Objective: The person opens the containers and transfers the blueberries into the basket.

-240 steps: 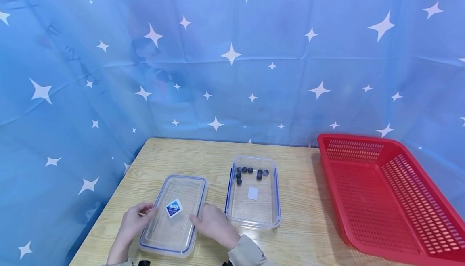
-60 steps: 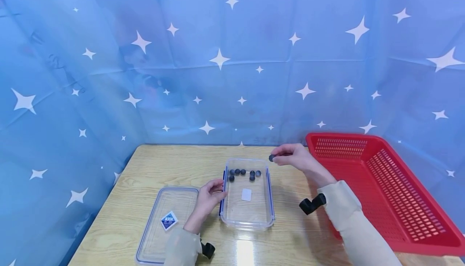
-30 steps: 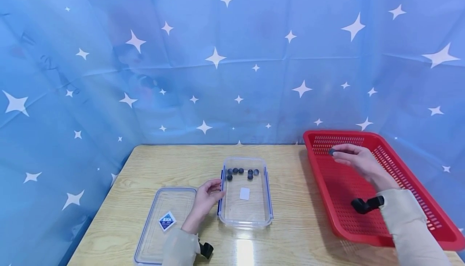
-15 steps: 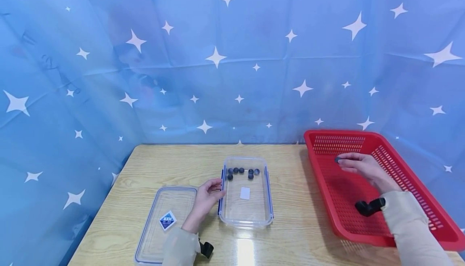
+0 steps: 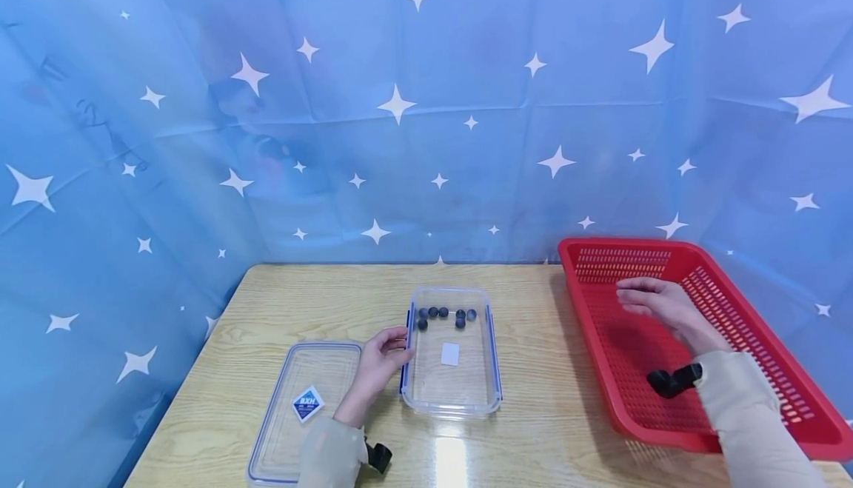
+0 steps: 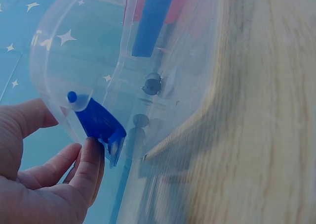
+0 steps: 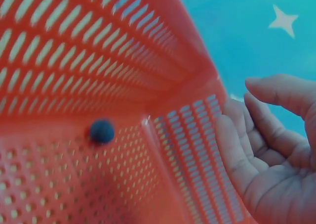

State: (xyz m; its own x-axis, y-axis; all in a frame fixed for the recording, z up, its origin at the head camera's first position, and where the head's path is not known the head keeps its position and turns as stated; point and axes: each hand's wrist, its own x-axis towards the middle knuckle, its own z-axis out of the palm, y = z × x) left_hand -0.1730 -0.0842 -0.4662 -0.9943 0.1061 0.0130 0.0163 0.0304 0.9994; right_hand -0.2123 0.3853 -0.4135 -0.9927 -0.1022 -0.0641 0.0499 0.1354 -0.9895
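Several dark blueberries (image 5: 433,312) lie along the far end of a clear plastic food container (image 5: 460,392) with blue side clips. My left hand (image 5: 383,362) holds this container by its left side, the thumb at the rim and the fingers against a hanging blue clip (image 6: 101,122). Over the red plastic basket (image 5: 603,369), my right hand (image 5: 666,309) is held with its fingers apart and nothing between them. One blueberry (image 7: 102,131) shows against the basket's red mesh in the right wrist view, away from the fingertips; the hand hides it in the head view.
The container's clear lid (image 5: 286,429), with a blue-rimmed edge and a diamond label, lies on the wooden table (image 5: 333,295) to the left, partly under my left forearm. A blue star-printed curtain (image 5: 426,140) hangs behind the table.
Both hands were at the lid, which now lies farther left and nearer. My right hand carried a blueberry rightwards from the container to the basket and let it go there. The left hand has stayed put lately.
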